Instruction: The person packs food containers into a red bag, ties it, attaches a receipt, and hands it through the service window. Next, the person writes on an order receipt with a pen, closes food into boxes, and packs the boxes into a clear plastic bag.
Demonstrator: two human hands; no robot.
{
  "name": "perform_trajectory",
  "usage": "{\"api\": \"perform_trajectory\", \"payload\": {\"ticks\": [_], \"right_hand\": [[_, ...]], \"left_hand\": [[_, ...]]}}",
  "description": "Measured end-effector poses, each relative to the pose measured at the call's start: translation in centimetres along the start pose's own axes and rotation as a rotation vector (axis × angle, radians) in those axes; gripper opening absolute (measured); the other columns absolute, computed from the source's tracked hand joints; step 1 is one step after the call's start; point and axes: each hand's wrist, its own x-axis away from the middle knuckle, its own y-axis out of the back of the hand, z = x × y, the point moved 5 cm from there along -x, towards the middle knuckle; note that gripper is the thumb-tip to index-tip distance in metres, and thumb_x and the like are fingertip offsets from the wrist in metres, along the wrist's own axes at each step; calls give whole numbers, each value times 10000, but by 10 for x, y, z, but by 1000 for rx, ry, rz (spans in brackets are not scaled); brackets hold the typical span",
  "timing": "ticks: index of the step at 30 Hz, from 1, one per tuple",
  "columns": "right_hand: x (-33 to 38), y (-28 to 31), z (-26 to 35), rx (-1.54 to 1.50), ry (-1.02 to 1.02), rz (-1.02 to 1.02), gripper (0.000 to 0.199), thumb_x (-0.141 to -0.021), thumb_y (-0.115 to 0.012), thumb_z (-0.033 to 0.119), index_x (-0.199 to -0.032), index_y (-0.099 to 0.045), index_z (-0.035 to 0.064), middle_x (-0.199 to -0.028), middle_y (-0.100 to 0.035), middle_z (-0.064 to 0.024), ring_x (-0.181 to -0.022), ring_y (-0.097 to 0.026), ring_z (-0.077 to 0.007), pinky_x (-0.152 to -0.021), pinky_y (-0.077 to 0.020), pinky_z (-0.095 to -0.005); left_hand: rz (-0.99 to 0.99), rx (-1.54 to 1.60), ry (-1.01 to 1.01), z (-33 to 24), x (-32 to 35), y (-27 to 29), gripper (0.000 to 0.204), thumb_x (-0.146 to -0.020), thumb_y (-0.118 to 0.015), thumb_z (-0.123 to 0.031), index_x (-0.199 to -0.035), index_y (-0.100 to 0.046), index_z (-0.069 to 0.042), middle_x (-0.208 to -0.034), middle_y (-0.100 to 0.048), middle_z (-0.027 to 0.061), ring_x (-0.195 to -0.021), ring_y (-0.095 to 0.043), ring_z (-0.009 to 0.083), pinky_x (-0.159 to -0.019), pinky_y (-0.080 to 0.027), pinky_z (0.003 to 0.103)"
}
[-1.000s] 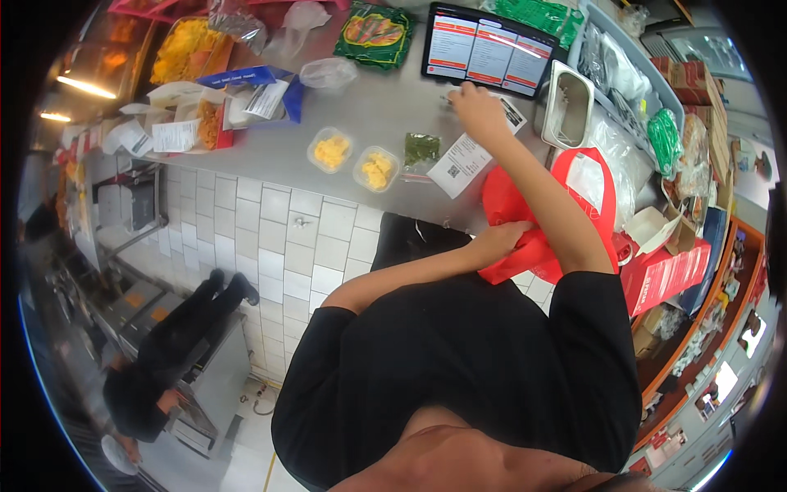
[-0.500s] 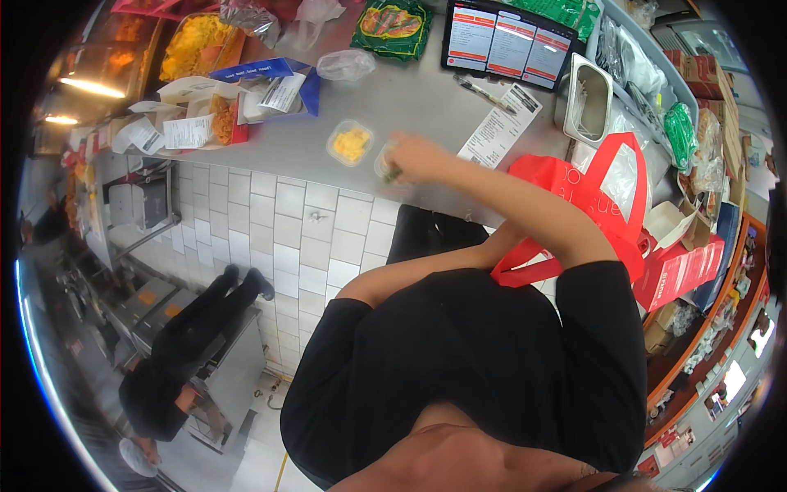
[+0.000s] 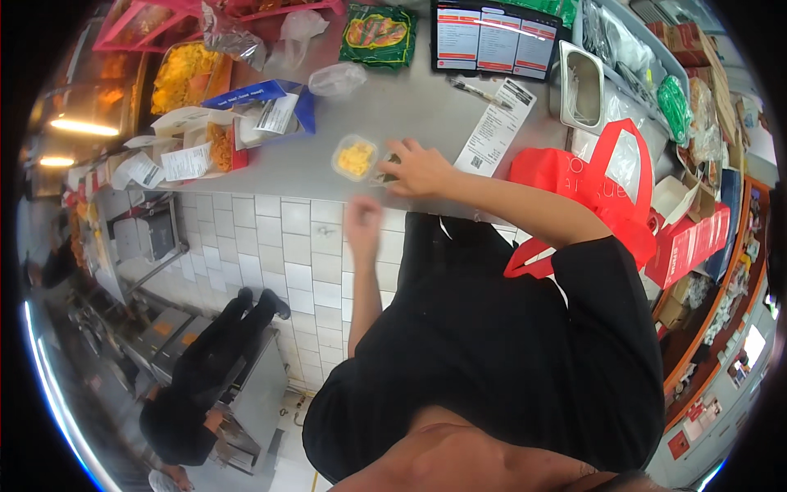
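Observation:
My right hand (image 3: 420, 170) reaches across to the steel counter (image 3: 434, 107), its fingers curled over the edge of a small clear tub (image 3: 384, 169) with something dark green in it. The hand covers much of this tub. Just left of it stands another clear tub (image 3: 355, 157) of yellow chunks, untouched. My left hand (image 3: 362, 223) is raised in front of the counter's near edge, apart from both tubs. It is smeared by motion, so its fingers cannot be made out.
A printed receipt (image 3: 494, 131) and a pen (image 3: 479, 92) lie under a tablet (image 3: 493, 41). A red bag (image 3: 545, 168) and steel pan (image 3: 580, 86) are to the right. Boxed food (image 3: 221, 148) stands left; a person (image 3: 193, 394) is at lower left.
My left hand has come up from beside my body toward the counter's edge. My right hand stays at the green-filled tub, its fingers now more spread over it. The view has shifted slightly.

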Motion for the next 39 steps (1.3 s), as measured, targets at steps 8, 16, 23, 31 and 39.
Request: {"api": "perform_trajectory", "payload": {"ticks": [8,16,23,31,39], "right_hand": [[-16,-22,-16,-95,-143,150,769,-550,-792,361,-1158,-465,22,-1083,-512,-168,-965,-528,-338,-743,-502,-442],[57,161,-1,-1052,-194,-112,981,-493,-848,435,-1245,-423,-29,-1276,-447,-211,-1167,-466,-294,-948,-393,-351],[276,223,-28,-1823,214,-720,1024,-561,-839,263,-1371,-254,40,-1262,-450,-161,-1173,-475,-296,-927,-462,-431],[370,172,-71,-1795,-496,-1086,927,-578,-767,192,-1363,-295,50,-1330,-413,-195,-1227,-439,-304,-1010,-399,-420],[331,203,-65,-312,-832,-689,725,-476,-779,203,-1122,-506,21,-1249,-470,-172,-1150,-477,-341,-936,-417,-368]], "left_hand": [[222,-1034,-428,-3,-115,-6,763,-615,-753,-190,-1294,-436,-44,-1167,-494,191,-1089,-489,348,-920,-406,412],[374,-670,-695,-169,-25,-110,690,-560,-788,-162,-1161,-483,-15,-1094,-494,181,-1053,-492,357,-892,-406,422],[975,-425,-975,-279,62,-266,694,-608,-820,-200,-1186,-471,-41,-1140,-492,158,-1090,-471,324,-904,-416,408],[802,-696,-1111,-199,59,-322,408,-673,-730,-153,-1047,-582,-83,-1255,-452,162,-1145,-458,354,-920,-419,405],[984,-1065,-602,-148,12,-313,218,-749,-580,-34,-966,-585,-14,-1186,-500,181,-939,-566,354,-796,-469,417]]}}
